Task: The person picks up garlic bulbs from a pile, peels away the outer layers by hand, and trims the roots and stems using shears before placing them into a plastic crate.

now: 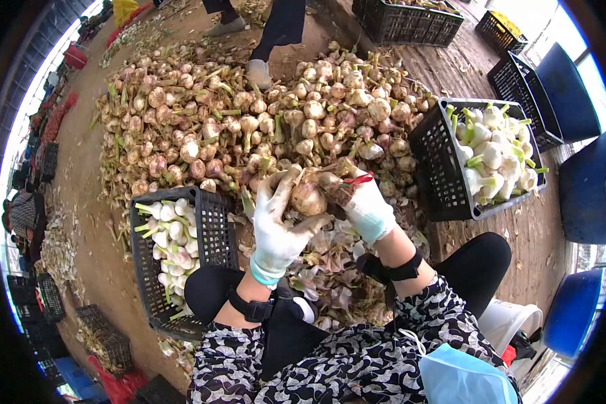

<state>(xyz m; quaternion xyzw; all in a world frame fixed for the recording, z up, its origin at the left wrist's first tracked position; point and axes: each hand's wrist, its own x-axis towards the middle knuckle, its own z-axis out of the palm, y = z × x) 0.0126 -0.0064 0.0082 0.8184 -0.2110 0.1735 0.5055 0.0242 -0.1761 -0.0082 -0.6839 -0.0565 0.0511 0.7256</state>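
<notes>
Both my hands wear white knit gloves with soiled fingers. Between them is a brownish unpeeled garlic bulb (309,199). My left hand (277,219) has its fingers curled round the bulb's left side. At the right, my right hand (358,202) is closed near the bulb's upper right, with a red band at its fingers; what its fingertips pinch is hard to make out. A large heap of unpeeled garlic (202,128) lies just beyond. Loose peeled skins (337,269) cover the ground below my hands.
A black crate (215,232) of cleaned white garlic stands left, another crate (441,165) of it right. More crates (411,25) and blue tubs (586,192) line the right side. A person's legs (279,30) are beyond the heap. A white bucket (508,323) is lower right.
</notes>
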